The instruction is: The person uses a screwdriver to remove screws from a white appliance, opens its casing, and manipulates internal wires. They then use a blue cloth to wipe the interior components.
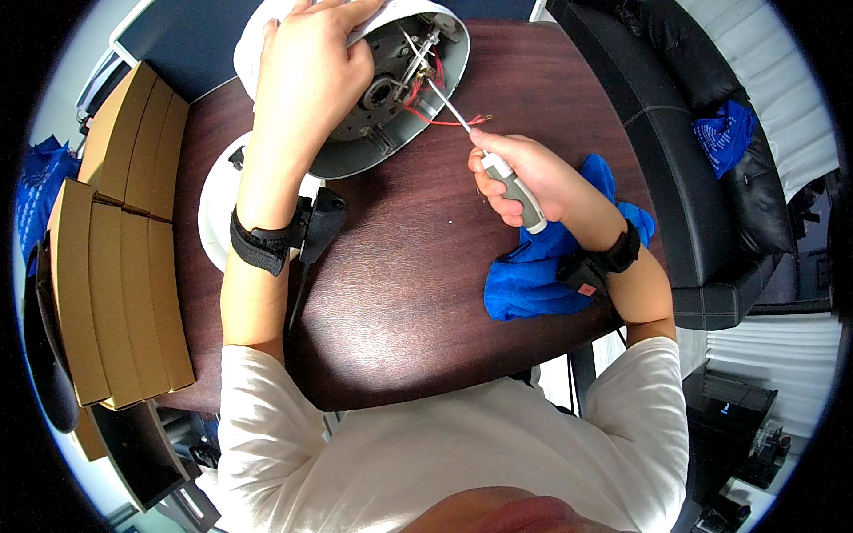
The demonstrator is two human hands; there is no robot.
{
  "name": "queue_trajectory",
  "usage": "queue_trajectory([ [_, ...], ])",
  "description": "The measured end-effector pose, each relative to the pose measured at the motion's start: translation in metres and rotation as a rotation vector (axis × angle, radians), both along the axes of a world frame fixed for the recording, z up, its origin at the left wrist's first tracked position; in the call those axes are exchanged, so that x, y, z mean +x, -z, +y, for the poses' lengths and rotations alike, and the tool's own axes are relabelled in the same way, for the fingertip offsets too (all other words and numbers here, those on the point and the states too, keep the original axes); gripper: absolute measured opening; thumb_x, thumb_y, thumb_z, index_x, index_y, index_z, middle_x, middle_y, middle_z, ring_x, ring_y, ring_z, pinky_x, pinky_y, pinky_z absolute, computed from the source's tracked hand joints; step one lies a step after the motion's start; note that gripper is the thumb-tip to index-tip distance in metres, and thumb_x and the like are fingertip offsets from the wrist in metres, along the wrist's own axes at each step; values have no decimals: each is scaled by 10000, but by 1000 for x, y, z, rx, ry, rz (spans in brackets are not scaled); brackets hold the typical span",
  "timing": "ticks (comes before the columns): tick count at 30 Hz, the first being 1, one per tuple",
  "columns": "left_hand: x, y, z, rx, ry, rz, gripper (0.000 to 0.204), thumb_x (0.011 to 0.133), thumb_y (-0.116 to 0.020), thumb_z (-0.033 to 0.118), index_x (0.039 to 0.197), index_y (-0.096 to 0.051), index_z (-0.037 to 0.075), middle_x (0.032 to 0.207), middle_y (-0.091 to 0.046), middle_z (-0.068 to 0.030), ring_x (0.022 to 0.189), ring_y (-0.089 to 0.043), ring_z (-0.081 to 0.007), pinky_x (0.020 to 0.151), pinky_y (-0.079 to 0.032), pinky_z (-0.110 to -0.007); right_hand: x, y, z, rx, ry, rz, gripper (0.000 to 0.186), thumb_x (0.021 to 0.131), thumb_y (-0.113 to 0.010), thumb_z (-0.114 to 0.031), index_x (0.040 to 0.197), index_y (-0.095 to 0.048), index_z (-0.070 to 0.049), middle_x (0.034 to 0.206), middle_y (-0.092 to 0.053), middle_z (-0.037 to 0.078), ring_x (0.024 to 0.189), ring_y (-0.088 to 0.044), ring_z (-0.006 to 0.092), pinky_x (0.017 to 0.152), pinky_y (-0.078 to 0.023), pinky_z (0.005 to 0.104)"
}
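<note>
My left hand (311, 67) grips the rim of a white round appliance (404, 124) that lies upturned on the dark wooden table (400, 293), its open underside showing metal parts and red wires (435, 117). My right hand (520, 178) is closed around the grey and white handle of a screwdriver (506, 178). The thin shaft points up and left, and its tip sits among the metal parts inside the appliance. Both wrists wear black straps.
A blue cloth (542, 266) lies on the table under my right forearm. A white round lid or plate (213, 209) lies left of my left arm. Stacked cardboard boxes (115, 258) line the left side. A black leather sofa (711, 178) with another blue cloth stands at the right.
</note>
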State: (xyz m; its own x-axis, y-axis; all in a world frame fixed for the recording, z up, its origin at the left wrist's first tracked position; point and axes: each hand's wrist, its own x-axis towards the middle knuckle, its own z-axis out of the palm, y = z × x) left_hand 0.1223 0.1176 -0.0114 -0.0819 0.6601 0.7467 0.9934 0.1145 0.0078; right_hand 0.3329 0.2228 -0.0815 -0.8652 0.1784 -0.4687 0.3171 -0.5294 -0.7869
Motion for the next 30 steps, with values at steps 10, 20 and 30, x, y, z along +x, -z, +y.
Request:
queue_trajectory([
  [10,0,0,0,-8,-9,16,548,704,-445,-15,1185,-607,192,1236,-533,-183,1207,-445,-384,1050,-344,-402,-3,6,-2,1462,173,-151,418,934,-454,-394,736,-550,-38,539,-553,123,421,-551,283,397,-455,401],
  [20,-2,0,1,-19,-6,8,550,705,-443,-15,1190,-602,189,1240,-531,-184,1213,-438,-385,1048,-347,-407,2,-7,-6,1050,106,-148,418,948,-437,-381,720,-515,-40,496,-487,85,380,-491,185,362,-407,323],
  [30,-2,0,0,-13,8,-2,546,703,-448,-4,1189,-602,191,1240,-532,-186,1213,-438,-392,1048,-344,-409,-3,-2,-7,323,39,-66,413,966,-400,-415,722,-466,-88,511,-437,-19,320,-413,71,284,-344,219],
])
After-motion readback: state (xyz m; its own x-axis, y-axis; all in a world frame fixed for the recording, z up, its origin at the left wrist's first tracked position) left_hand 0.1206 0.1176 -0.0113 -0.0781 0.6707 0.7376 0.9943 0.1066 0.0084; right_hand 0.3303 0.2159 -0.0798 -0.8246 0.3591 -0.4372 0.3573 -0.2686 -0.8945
